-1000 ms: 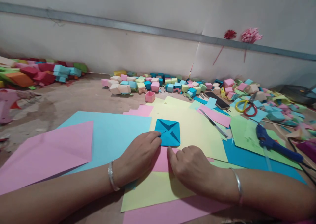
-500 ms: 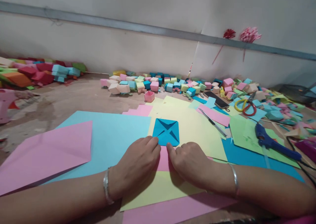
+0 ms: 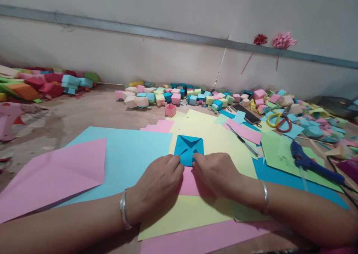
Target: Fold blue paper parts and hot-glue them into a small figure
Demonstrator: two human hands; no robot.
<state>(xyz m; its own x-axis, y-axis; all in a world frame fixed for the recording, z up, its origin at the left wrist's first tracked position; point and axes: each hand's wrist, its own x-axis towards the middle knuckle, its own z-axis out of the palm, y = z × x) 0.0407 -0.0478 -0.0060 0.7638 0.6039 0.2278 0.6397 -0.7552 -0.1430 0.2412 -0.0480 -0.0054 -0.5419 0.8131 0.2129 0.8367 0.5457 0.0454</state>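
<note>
A small square of folded blue paper (image 3: 188, 157) lies in front of me, its flaps meeting toward the middle. My left hand (image 3: 160, 179) is closed, with its fingertips at the near left corner of the square. Curled fingers of my right hand (image 3: 216, 172) press on the near right part of the same paper, over its flap. Both thumbs are mostly hidden. Under the square are a pale yellow sheet (image 3: 220, 142) and a pink sheet (image 3: 188, 183).
A light blue sheet (image 3: 125, 146) and a pink sheet (image 3: 64, 168) spread left. Rightward lie a pen (image 3: 242, 140), scissors (image 3: 279, 121), a phone (image 3: 246, 114) and a blue glue gun (image 3: 313, 164). Several paper boxes (image 3: 175, 98) line the wall; a pink glue gun (image 3: 9, 121) is far left.
My right hand has moved up from the paper's near edge onto its near right part, covering some of the flap. My left hand stays at the near left corner.
</note>
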